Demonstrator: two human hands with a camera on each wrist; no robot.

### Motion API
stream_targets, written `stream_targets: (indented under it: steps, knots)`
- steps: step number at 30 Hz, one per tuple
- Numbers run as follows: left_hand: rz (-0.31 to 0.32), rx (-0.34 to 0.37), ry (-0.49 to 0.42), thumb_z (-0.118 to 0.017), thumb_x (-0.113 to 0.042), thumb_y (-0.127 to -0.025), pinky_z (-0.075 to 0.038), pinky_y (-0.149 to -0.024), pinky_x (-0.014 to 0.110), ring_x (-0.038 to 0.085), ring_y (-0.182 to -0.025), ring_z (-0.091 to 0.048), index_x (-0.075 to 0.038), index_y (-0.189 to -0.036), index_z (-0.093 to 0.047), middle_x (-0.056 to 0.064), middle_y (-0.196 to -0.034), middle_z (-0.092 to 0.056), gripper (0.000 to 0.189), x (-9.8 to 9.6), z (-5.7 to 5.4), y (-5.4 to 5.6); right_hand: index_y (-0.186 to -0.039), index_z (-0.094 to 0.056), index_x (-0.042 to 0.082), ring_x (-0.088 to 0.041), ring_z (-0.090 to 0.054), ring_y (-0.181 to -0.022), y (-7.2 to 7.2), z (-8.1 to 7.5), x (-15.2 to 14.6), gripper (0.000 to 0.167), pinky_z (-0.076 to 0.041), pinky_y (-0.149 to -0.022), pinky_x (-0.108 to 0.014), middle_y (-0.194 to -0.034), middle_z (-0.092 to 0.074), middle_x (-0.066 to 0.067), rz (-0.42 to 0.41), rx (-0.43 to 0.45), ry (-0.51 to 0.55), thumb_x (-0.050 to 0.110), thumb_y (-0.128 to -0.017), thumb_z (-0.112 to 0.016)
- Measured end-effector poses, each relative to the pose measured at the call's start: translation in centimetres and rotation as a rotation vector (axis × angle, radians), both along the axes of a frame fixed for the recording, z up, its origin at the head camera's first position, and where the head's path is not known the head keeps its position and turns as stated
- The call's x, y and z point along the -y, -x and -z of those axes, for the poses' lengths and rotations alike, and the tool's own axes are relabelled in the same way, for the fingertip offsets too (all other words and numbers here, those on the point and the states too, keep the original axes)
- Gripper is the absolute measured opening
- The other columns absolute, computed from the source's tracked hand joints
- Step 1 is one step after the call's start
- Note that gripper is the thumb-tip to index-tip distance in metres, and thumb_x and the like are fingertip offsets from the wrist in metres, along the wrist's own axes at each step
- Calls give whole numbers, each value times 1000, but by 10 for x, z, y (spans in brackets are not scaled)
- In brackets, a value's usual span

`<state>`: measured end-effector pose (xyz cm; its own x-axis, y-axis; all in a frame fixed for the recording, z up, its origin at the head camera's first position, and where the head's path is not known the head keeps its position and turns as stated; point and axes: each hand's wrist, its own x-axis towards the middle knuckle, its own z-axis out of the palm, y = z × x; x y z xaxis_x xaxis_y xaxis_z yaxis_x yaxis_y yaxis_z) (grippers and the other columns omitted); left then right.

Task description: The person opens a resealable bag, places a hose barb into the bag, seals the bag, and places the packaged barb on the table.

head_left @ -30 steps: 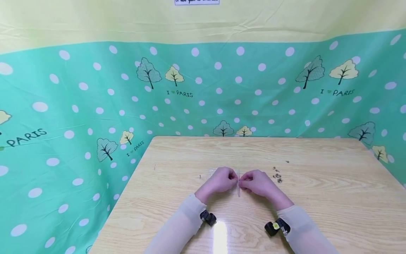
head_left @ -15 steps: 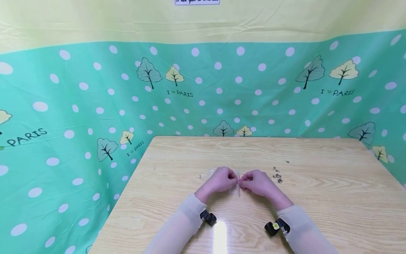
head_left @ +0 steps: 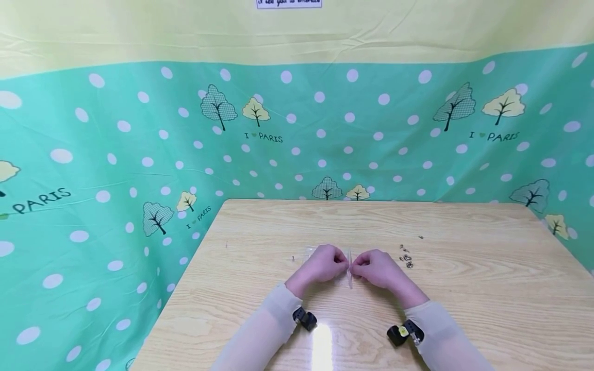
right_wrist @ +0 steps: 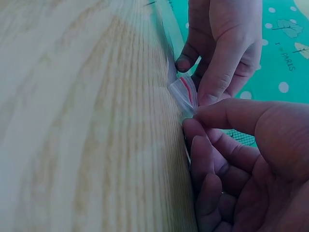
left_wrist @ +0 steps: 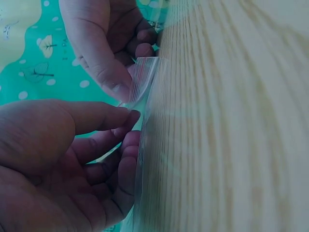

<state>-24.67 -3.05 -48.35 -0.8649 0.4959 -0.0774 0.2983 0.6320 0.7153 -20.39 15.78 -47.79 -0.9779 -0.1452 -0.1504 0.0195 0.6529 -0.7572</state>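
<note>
A clear zip-lock bag (right_wrist: 184,93) with a red line along its zip stands between my two hands, low over the wooden table. In the head view my left hand (head_left: 327,263) pinches the bag's mouth from the left, thumb against forefinger. From the right, my right hand (head_left: 377,268) pinches the opposite side of the same edge. The left wrist view shows the bag's zip strip (left_wrist: 144,79) bent between the fingertips of both hands. Its body lies flat to the left, partly hidden under my left hand.
Several small dark metal pieces (head_left: 407,257) lie to the right of my hands, with one more piece (head_left: 421,237) farther back. A tiny piece (head_left: 293,258) sits on the left of the wooden table (head_left: 260,221). A patterned green cloth (head_left: 278,154) hangs behind.
Both hands keep their pinch on the bag at nearly the same place. The bag's edge between the fingers has shifted very slightly; the small metal pieces have not moved.
</note>
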Motion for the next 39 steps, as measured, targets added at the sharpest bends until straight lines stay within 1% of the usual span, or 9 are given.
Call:
stream_targets:
  steps: [7, 13, 21, 27, 33, 36, 39]
  knots:
    - [23, -7, 17, -73, -12, -100, -52, -69, 21, 6, -72, -60, -9, -94, -82, -8, -82, -71, 11, 0, -1, -1, -90, -79, 11, -15, -59, -72, 1, 4, -1, 13, -47, -64, -30, -80, -70, 2, 1, -9, -25, 23, -96, -76]
    - [33, -7, 15, -73, -12, -101, -51, -69, 22, 7, -72, -59, -10, -94, -80, -8, -81, -69, 11, 0, 0, 0, -88, -78, 12, -16, -58, -71, 0, 3, -1, 13, -45, -62, -31, -78, -69, 2, 3, -13, -21, 21, -96, -76]
    - [41, -48, 24, -73, -12, -99, -52, -74, 22, 6, -76, -59, -11, -93, -79, -9, -82, -67, 9, 1, 2, 3, -87, -78, 11, -16, -57, -70, 1, 0, -2, 10, -44, -62, -31, -80, -70, 3, -4, -27, -29, 19, -93, -76]
    - [32, -42, 29, -72, -10, -98, -51, -71, 22, 6, -74, -57, -10, -92, -78, -8, -80, -66, 8, 1, 2, 4, -86, -78, 11, -16, -56, -69, 2, 0, -3, 8, -43, -61, -30, -79, -69, 3, 5, -29, -35, 17, -91, -76]
    - [38, -36, 26, -70, -12, -98, -49, -67, 22, 7, -70, -57, -11, -89, -77, -8, -78, -66, 12, 1, 1, 3, -82, -74, 11, -16, -54, -64, 2, 2, -4, 9, -42, -57, -29, -75, -67, 0, 42, -14, -31, 15, -91, -73]
    - [40, -36, 21, -70, -12, -98, -49, -66, 22, 6, -70, -56, -11, -89, -77, -8, -78, -66, 11, 2, 2, 3, -86, -69, 11, -16, -53, -63, 2, 3, -4, 12, -43, -57, -29, -73, -64, -1, 55, -31, -19, 18, -91, -77]
    - [42, -32, 20, -70, -12, -99, -48, -66, 21, 6, -69, -56, -11, -90, -77, -9, -77, -66, 12, 2, 2, 3, -88, -64, 12, -15, -52, -60, 3, 5, -4, 19, -42, -54, -28, -69, -58, -1, 44, -68, 7, 17, -90, -81]
